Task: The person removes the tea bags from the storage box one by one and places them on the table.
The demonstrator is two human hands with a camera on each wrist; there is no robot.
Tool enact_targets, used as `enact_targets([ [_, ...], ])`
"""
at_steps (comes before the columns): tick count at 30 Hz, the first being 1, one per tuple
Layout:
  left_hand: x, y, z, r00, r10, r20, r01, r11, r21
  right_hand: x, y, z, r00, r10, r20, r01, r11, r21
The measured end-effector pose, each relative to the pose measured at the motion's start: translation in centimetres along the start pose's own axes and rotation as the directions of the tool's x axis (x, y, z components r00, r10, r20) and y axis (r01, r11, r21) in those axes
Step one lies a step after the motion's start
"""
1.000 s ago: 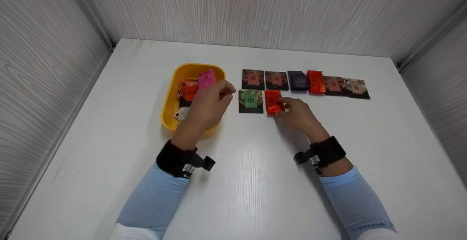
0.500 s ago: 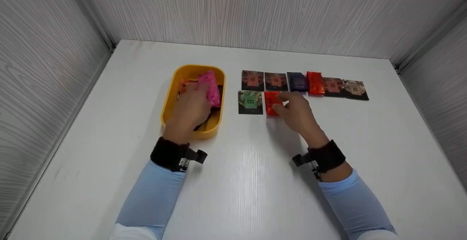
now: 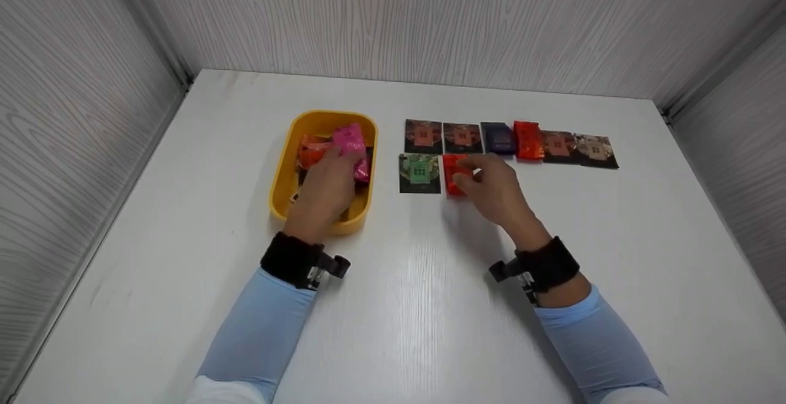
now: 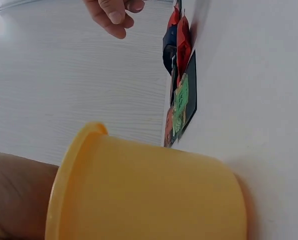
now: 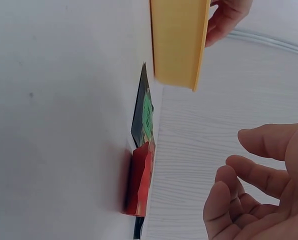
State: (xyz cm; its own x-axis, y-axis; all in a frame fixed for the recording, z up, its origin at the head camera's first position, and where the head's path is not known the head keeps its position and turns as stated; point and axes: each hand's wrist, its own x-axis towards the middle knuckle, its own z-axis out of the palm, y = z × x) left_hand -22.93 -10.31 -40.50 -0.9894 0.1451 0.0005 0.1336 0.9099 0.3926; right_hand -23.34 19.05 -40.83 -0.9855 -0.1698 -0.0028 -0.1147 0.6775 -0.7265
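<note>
My left hand [image 3: 322, 192] reaches into a yellow tub [image 3: 279, 189] of small packets. Its index finger lies over a shiny pink packet [image 3: 349, 136]; an orange-red packet [image 3: 312, 149] is beside it. The other fingertips are hidden, and in the left wrist view the tub wall [image 4: 154, 190] blocks them. My right hand [image 3: 491, 186] hovers just above a red packet [image 3: 453, 174] on the table. In the right wrist view its thumb and fingers are bent loosely, apart from the red packet [image 5: 139, 180], with nothing between them. A flat green-and-black packet [image 3: 420, 173] lies to the left of the red one.
Behind runs a row on the white table [image 3: 393, 306]: two dark packets with red labels [image 3: 424, 136], a dark purple one [image 3: 498, 139], a red one [image 3: 528, 140], and further dark ones [image 3: 595, 151] at right. Grey wood-grain panels [image 3: 393, 23] enclose the back and sides.
My left hand has moved from the tub's right rim down into the tub. The pink packet there has shifted. My right hand has let go of the red packet and risen slightly.
</note>
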Motion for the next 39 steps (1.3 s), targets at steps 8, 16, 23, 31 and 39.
enact_targets([
  [8, 0.2, -0.5, -1.6, 0.953, -0.010, -0.303, -0.022, 0.994, -0.104, -0.4, -0.5, 0.1, 0.999, -0.033, -0.039, 0.033, 0.999, 0.005],
  [16, -1.2, 2.6, -1.8, 0.784, 0.131, -0.607, -0.278, 0.948, -0.156, -1.3, -2.0, 0.3, 0.988, -0.099, -0.117, 0.116, 0.982, 0.151],
  [23, -2.3, 6.6, 0.9, 0.671, 0.386, -0.633, -0.520, 0.854, -0.030, -1.9, -2.9, 0.6, 0.994, -0.067, -0.086, 0.103, 0.826, 0.554],
  [31, -2.7, 7.8, 2.3, 0.800, 0.394, -0.453, -0.554, 0.775, -0.305, -2.1, -2.5, 0.6, 0.998, 0.061, -0.035, -0.015, 0.673, 0.739],
  [39, -2.6, 8.6, 2.0, 0.971, 0.196, -0.139, -0.239, 0.736, -0.633, -2.9, -1.6, 0.6, 0.998, -0.050, -0.042, 0.066, 0.794, 0.605],
])
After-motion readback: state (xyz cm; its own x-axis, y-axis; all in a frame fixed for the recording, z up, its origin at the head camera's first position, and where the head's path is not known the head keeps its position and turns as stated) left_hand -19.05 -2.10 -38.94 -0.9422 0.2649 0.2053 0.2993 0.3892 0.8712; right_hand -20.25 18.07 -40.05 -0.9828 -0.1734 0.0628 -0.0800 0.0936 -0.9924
